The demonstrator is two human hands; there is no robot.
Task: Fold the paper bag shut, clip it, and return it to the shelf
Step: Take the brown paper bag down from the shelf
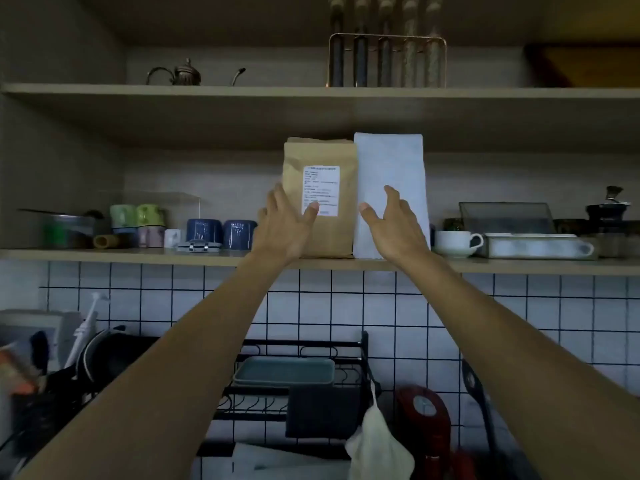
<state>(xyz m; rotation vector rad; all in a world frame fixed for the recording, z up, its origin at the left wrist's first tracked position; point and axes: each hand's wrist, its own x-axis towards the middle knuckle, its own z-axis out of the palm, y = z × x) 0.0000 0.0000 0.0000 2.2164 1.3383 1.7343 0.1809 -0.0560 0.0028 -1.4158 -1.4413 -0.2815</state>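
Bags, two of them, brown and white, upright on our shelf; our two hands, left and right, spread open, gripping nothing.

A white bag stands upright mid-frame. To its right sit a white cup on a saucer, then a long tin. Further left are two blue mugs and two green mugs. Higher up stand a rack of tubes and a small pot. Below, against white tiles, a black dish rack holds a grey tray.
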